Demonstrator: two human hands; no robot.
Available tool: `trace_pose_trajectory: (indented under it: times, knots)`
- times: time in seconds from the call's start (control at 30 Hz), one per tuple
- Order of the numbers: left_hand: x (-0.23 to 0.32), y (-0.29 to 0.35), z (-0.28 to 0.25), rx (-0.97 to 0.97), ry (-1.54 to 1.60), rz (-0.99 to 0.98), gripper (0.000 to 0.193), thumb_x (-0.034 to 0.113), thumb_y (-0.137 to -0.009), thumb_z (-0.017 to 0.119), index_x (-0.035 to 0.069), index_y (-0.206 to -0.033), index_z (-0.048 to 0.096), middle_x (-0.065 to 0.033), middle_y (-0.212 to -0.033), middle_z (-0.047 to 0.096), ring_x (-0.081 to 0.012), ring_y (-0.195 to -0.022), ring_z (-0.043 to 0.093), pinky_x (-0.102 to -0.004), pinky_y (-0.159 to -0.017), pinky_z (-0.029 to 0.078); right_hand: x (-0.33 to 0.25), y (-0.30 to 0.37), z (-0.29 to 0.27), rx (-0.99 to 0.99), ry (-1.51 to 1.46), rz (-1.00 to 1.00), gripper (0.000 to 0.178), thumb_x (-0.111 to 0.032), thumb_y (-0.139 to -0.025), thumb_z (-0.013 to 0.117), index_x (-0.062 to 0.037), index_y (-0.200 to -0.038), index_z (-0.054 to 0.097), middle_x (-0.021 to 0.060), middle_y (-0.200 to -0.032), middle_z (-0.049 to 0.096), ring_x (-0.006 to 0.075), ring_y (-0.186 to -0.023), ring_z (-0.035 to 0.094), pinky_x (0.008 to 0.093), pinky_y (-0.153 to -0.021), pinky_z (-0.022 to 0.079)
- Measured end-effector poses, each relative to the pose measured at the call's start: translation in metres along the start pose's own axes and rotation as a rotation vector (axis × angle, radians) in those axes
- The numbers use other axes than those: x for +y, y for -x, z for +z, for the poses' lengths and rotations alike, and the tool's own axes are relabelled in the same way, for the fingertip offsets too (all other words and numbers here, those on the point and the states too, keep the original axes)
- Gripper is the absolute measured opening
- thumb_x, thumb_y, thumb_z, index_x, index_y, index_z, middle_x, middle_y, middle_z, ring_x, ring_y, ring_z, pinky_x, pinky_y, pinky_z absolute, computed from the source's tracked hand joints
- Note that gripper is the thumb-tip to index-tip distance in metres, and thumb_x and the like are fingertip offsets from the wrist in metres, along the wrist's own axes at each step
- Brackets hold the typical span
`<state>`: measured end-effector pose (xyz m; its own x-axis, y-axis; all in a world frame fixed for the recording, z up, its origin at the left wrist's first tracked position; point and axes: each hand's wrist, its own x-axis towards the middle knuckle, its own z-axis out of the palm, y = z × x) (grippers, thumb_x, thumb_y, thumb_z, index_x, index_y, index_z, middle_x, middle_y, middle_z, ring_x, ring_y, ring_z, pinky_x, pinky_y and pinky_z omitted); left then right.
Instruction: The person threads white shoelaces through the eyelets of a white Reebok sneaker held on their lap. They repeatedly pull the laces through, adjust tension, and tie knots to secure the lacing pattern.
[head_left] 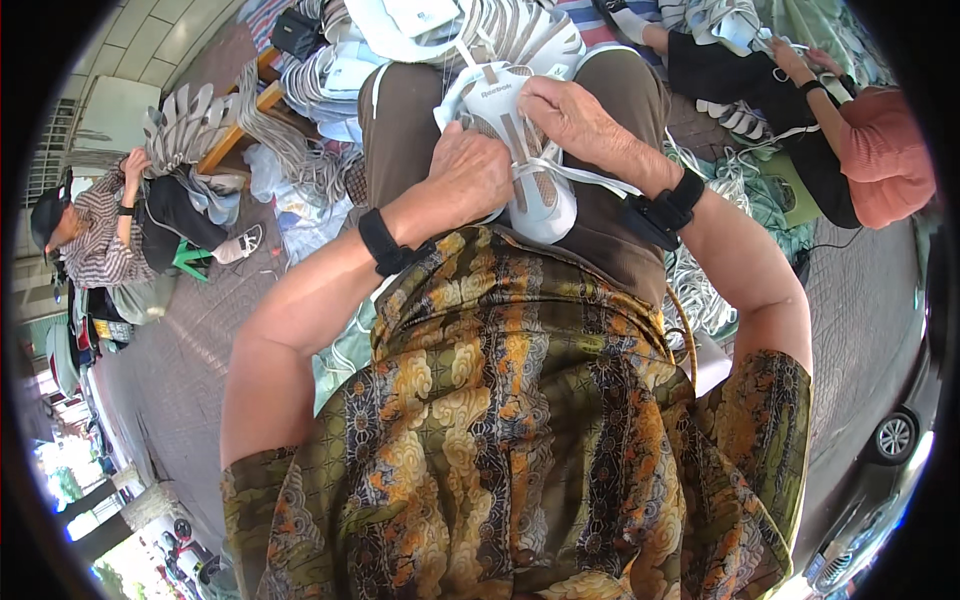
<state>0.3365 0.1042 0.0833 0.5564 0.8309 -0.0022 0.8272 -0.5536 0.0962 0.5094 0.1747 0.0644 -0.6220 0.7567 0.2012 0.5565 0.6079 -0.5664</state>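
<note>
A white shoe upper (pixel 546 218) with beige mesh panels lies across my lap between my knees, its rounded end toward me. My left hand (pixel 472 165) is closed around its left side, fingers curled at the edge. On the other side, my right hand (pixel 572 112) pinches the upper near its lace holes; whether a lace is also between the fingertips is hidden. A flat white lace (pixel 590 180) runs across the upper and trails off under my right wrist. Another length of lace (pixel 466 52) sticks up at the far end.
Beyond my knees lies a pile of white shoe uppers (pixel 530 40). Bundled laces (pixel 700 300) lie at my right. One person (pixel 110 235) sits at the left beside stacked uppers (pixel 190 125); another (pixel 880 150) works at the right. A parked car (pixel 890 450) stands at far right.
</note>
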Motion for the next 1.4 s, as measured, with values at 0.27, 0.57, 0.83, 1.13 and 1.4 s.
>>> trace_pose_trajectory:
  times: [0.27,0.57,0.83,1.13,1.4]
  knots:
    - [-0.005,-0.015,0.007,-0.168,0.13,-0.28,0.023,0.021,-0.08,0.058,0.003,-0.077,0.073,-0.0189,-0.084,0.07,-0.0345,-0.084,0.066,-0.0445,-0.081,0.04,-0.005,0.009,0.001,0.014,-0.067,0.176,0.033,-0.033,-0.088,0.052,-0.0085,-0.103,0.068,0.0148,-0.097,0.069,0.0361,-0.092,0.065,0.043,-0.081,0.052]
    - [-0.013,-0.009,0.007,-0.11,0.358,-0.401,0.02,0.023,-0.077,0.063,0.006,-0.073,0.072,-0.0187,-0.076,0.069,-0.036,-0.076,0.067,-0.0474,-0.072,0.048,-0.015,0.014,0.004,0.053,0.031,0.048,0.026,-0.023,-0.086,0.055,-0.0044,-0.099,0.067,0.0159,-0.098,0.069,0.0366,-0.091,0.064,0.0435,-0.078,0.052]
    - [-0.005,0.003,0.003,0.146,0.485,-0.382,0.017,0.017,-0.078,0.06,0.003,-0.075,0.068,-0.0201,-0.071,0.066,-0.0394,-0.07,0.064,-0.0461,-0.069,0.051,-0.016,0.015,0.003,0.067,0.044,0.061,0.026,-0.026,-0.086,0.056,-0.0056,-0.094,0.068,0.0156,-0.095,0.069,0.0369,-0.088,0.065,0.0448,-0.076,0.052]
    - [-0.017,0.009,0.009,0.259,0.168,-0.05,0.021,0.014,-0.077,0.061,-0.005,-0.068,0.065,-0.0216,-0.07,0.063,-0.0386,-0.072,0.06,-0.0474,-0.073,0.049,-0.002,0.015,0.007,0.089,-0.028,0.041,0.026,-0.028,-0.085,0.057,-0.007,-0.096,0.068,0.017,-0.095,0.068,0.039,-0.088,0.063,0.0447,-0.076,0.052]
    - [-0.004,-0.001,0.009,0.108,0.366,-0.292,0.018,0.015,-0.074,0.063,0.002,-0.064,0.068,-0.0182,-0.069,0.065,-0.037,-0.074,0.06,-0.0481,-0.073,0.045,-0.006,0.015,0.008,0.13,-0.027,0.085,0.025,-0.027,-0.085,0.057,-0.0068,-0.096,0.069,0.0177,-0.096,0.068,0.0398,-0.089,0.063,0.0445,-0.077,0.052]
